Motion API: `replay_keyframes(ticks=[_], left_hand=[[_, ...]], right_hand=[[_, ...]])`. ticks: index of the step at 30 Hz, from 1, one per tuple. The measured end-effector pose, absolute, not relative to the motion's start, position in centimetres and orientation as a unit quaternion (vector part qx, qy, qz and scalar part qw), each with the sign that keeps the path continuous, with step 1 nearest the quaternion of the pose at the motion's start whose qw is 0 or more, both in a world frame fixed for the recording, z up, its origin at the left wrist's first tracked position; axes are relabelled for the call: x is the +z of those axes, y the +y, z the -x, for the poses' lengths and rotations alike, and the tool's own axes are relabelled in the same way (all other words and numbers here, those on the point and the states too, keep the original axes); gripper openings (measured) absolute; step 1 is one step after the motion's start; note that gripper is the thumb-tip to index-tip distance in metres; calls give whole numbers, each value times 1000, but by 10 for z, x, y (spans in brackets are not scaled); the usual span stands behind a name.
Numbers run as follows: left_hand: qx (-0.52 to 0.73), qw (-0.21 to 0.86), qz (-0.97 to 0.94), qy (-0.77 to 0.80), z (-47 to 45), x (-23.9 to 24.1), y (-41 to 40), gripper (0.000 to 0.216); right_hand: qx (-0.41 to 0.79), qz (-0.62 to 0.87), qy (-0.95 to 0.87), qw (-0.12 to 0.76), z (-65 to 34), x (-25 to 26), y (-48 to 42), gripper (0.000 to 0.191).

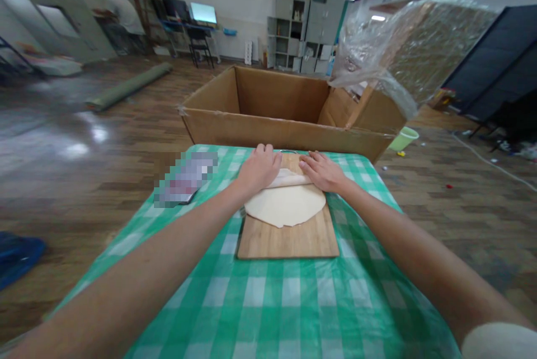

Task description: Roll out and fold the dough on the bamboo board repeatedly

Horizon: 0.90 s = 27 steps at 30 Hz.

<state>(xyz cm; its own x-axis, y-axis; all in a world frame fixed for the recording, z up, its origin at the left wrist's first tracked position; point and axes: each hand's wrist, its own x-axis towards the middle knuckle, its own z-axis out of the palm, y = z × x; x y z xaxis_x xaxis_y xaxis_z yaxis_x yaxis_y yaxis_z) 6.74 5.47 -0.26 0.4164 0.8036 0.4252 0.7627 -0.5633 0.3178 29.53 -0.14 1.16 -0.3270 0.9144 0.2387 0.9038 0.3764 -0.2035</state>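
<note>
A thin, pale sheet of dough [286,206] lies on a wooden cutting board [289,241], its near edge ragged. Across its far side runs a pale roll of dough [289,179]; whether a rolling pin is inside it I cannot tell. My left hand [260,166] is curled over the roll's left end, fingers pointing away from me. Over the right end lies my right hand [322,171], its fingers bent and angled inward. Both palms hide the ends of the roll.
A green-and-white checked cloth [268,308] covers the table. On its left edge lies a pixelated flat object [187,179]. A large open cardboard box [272,130] stands just beyond the table. A person [121,12] stands at the far left, and a green bin [404,138] at right.
</note>
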Motion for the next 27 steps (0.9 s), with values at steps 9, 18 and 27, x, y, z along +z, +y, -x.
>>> replay_keyframes(ticks=[9,18,27], left_hand=[[254,130,-764,578,2,9,-8,40],[101,205,-770,596,13,17,-38,39],[313,217,-784,491,-13,31,-39,8]], right_hand=[[3,489,-858,157,-311,0,-71,34],[-32,620,-745,245,-330,-7,-81,23],[23,680,-594,430,-346,-11,-92,26]])
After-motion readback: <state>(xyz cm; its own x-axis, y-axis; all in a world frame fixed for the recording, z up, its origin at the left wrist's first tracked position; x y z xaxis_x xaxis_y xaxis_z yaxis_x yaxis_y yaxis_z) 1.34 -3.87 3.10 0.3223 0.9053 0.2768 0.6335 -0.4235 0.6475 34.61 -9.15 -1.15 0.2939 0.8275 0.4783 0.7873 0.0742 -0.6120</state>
